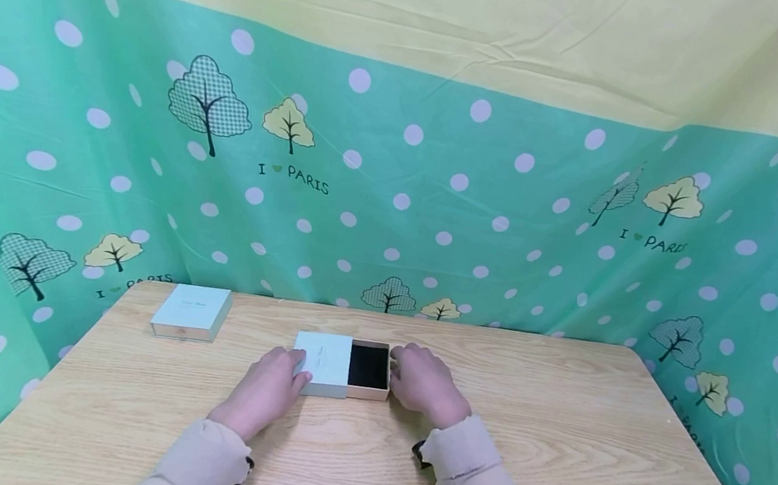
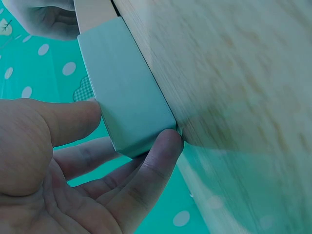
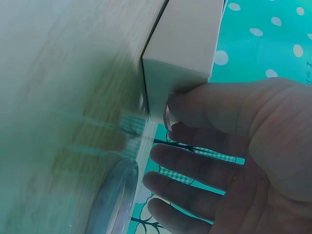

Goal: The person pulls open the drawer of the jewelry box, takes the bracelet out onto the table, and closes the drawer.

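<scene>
A pale blue drawer-style gift box lies on the table, its pinkish drawer partly slid out to the right. Black lining shows inside the drawer. My left hand grips the left end of the sleeve; the left wrist view has the thumb on one side of the sleeve and a fingertip at its end corner. At the drawer's outer end is my right hand. Its thumb and forefinger pinch a small ribbon tab on the drawer's end face, the other fingers spread beside it.
A second pale blue box, closed, sits at the table's back left corner. The wood-grain table ends at a green dotted curtain that hangs behind and along both sides.
</scene>
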Demonstrator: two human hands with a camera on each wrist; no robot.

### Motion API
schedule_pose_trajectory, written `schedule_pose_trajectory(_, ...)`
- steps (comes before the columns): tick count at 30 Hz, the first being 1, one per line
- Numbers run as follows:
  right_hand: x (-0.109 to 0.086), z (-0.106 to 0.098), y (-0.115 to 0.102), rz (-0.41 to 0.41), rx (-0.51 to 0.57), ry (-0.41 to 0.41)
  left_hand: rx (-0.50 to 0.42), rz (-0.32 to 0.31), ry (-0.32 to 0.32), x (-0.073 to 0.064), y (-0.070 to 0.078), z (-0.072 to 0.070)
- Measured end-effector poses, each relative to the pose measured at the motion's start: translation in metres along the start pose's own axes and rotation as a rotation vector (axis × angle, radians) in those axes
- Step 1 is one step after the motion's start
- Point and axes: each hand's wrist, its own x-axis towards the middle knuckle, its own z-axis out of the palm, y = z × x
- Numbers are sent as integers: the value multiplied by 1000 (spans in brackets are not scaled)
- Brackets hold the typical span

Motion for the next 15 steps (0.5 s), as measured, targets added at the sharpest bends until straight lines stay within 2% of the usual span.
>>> schedule_pose_trajectory(15,-1,1,-3,-14,-6,25,-3,1,4,0,-1,1)
